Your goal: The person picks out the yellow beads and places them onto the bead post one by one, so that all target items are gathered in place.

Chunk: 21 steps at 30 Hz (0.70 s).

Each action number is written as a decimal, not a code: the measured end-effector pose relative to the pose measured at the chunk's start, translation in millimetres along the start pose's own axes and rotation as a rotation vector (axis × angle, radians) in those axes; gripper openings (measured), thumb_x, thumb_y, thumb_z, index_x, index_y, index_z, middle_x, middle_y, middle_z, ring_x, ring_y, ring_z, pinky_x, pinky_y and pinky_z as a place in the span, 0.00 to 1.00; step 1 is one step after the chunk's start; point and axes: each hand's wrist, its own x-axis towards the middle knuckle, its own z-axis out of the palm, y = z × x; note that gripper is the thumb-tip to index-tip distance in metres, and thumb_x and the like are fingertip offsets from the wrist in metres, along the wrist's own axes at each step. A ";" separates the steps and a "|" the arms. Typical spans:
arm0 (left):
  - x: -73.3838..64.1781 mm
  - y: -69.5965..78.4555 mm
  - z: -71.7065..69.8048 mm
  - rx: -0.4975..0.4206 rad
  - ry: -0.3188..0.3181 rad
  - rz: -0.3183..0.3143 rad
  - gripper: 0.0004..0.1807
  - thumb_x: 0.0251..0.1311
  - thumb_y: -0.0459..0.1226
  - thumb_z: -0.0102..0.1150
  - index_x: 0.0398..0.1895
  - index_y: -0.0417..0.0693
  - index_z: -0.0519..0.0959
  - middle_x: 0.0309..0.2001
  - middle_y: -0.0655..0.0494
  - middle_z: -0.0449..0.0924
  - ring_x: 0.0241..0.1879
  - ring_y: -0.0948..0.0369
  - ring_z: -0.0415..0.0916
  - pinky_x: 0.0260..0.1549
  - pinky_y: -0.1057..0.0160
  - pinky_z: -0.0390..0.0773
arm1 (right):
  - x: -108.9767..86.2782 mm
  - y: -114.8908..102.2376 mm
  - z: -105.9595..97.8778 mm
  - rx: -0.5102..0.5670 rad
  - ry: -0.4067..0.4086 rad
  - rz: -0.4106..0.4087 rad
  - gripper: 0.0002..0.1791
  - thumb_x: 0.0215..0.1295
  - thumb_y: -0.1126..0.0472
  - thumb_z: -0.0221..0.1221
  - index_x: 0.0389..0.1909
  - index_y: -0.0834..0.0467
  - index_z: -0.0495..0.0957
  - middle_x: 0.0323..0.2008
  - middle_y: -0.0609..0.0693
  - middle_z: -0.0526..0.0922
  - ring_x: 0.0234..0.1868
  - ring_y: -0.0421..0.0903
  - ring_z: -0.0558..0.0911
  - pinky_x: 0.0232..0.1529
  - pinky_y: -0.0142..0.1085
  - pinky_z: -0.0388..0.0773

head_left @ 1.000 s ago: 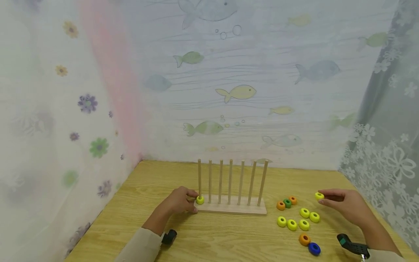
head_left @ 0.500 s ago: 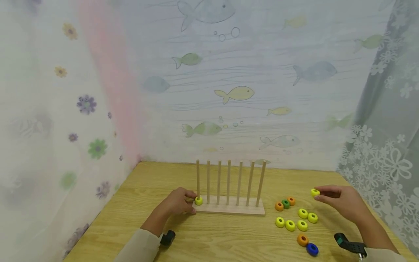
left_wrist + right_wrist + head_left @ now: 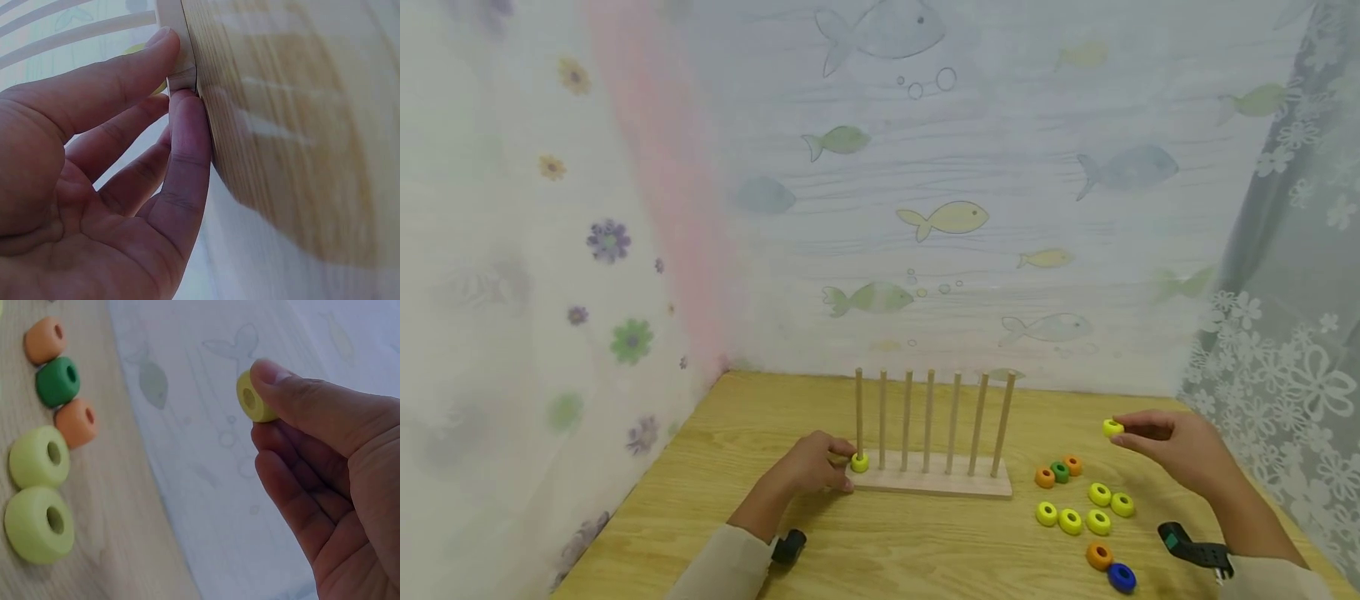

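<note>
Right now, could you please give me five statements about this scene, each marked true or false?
1. The right hand pinches a yellow ring. True.
2. The left hand holds the end of the wooden rack. True.
3. The wooden rack has four pegs. False: it has seven pegs.
4. The green ring lies between two orange rings. True.
5. The blue ring is on a peg. False: the blue ring lies on the table beside an orange ring.

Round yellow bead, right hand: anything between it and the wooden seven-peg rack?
Nothing visible: the right hand holds the round yellow bead raised; the orange and green beads near the pale wooden rack lie low on the tabletop.
</note>
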 end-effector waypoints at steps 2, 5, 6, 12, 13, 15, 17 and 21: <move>0.2 0.0 0.6 0.003 0.002 0.000 0.33 0.52 0.30 0.79 0.65 0.39 0.80 0.70 0.36 0.72 0.60 0.43 0.81 0.42 0.52 0.87 | 1.7 -4.2 -0.9 -0.003 0.010 -0.010 0.25 0.68 0.45 0.68 0.56 0.59 0.86 0.47 0.56 0.90 0.37 0.28 0.84 0.36 0.32 0.84; 0.0 0.0 1.0 0.008 0.006 0.001 0.33 0.52 0.30 0.79 0.65 0.39 0.80 0.71 0.35 0.71 0.60 0.42 0.81 0.41 0.53 0.87 | 4.9 -9.9 -1.2 -0.006 0.021 -0.029 0.24 0.68 0.45 0.68 0.56 0.58 0.86 0.47 0.55 0.90 0.37 0.28 0.84 0.36 0.31 0.83; -0.1 -0.1 1.1 0.008 0.006 0.002 0.33 0.52 0.30 0.79 0.65 0.39 0.80 0.71 0.35 0.71 0.60 0.42 0.81 0.41 0.53 0.87 | 6.3 -11.5 -1.4 -0.002 0.021 -0.037 0.23 0.68 0.46 0.68 0.56 0.57 0.87 0.47 0.55 0.90 0.38 0.29 0.84 0.36 0.31 0.83; -1.1 1.0 0.2 0.012 0.009 -0.002 0.33 0.53 0.30 0.78 0.65 0.39 0.80 0.70 0.36 0.72 0.59 0.42 0.81 0.40 0.53 0.87 | 12.4 -20.3 -2.5 0.006 0.031 -0.078 0.22 0.69 0.47 0.68 0.56 0.57 0.87 0.45 0.53 0.91 0.37 0.32 0.85 0.36 0.31 0.83; -1.3 1.3 0.1 0.014 0.010 -0.003 0.33 0.53 0.30 0.78 0.65 0.39 0.80 0.70 0.36 0.72 0.59 0.42 0.81 0.40 0.53 0.87 | 13.1 -21.3 -2.5 0.008 0.036 -0.083 0.21 0.69 0.48 0.68 0.56 0.57 0.87 0.44 0.53 0.91 0.37 0.32 0.85 0.36 0.31 0.83; -1.4 1.8 0.1 0.015 0.010 -0.005 0.33 0.53 0.30 0.78 0.65 0.39 0.80 0.70 0.36 0.73 0.59 0.43 0.81 0.41 0.53 0.87 | 14.1 -23.2 -2.4 0.017 0.044 -0.087 0.21 0.69 0.48 0.68 0.55 0.56 0.87 0.44 0.53 0.91 0.37 0.33 0.86 0.36 0.31 0.83; -1.3 1.7 0.3 0.015 0.008 -0.004 0.33 0.53 0.30 0.78 0.65 0.39 0.80 0.70 0.36 0.72 0.59 0.42 0.81 0.41 0.52 0.87 | 15.7 -24.1 -2.4 0.023 0.059 -0.093 0.20 0.69 0.48 0.68 0.55 0.56 0.87 0.43 0.52 0.91 0.37 0.33 0.86 0.36 0.30 0.83; -0.3 0.7 0.8 0.014 0.006 -0.007 0.33 0.53 0.30 0.78 0.65 0.40 0.80 0.71 0.36 0.71 0.59 0.42 0.81 0.41 0.52 0.87 | 19.3 -30.1 -2.9 0.032 0.081 -0.129 0.19 0.69 0.50 0.68 0.53 0.57 0.88 0.44 0.53 0.91 0.37 0.31 0.86 0.36 0.29 0.83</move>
